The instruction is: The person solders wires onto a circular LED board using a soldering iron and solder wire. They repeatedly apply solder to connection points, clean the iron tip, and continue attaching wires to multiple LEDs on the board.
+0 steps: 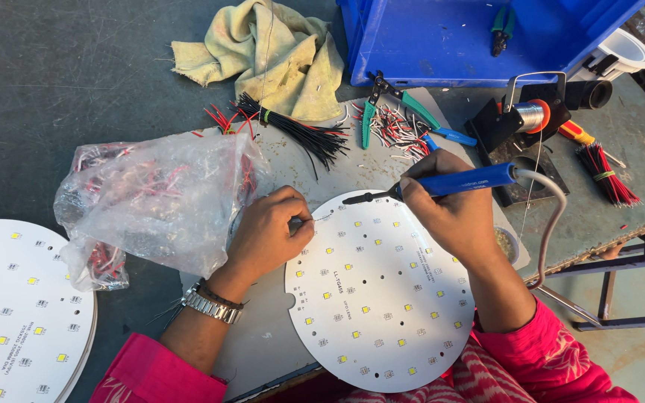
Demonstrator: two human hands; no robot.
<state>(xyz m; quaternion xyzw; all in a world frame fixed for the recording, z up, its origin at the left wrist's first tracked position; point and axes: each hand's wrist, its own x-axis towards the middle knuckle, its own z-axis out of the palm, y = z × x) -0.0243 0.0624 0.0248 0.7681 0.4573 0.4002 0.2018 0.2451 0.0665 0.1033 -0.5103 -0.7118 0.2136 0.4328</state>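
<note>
White round LED circuit board (382, 298) lies on the counter (76, 82); the left hand (266, 231) pinches thin solder wire (321, 219) at its upper rim, while the right hand (453, 205) clasps a blue-handled soldering iron (442, 184), tip poised beside it, soldering a joint.

A clear bag (154, 198) of red wires lies just left of the grip, with stacked white discs (20, 306) farther left. Beyond the grip sit a yellow rag (277, 56), a black wire bundle (300, 130), green cutters (393, 104) among wire scraps, and a blue crate (449, 37). To its right stand a solder spool (535, 116) and a red wire bundle (607, 175).
</note>
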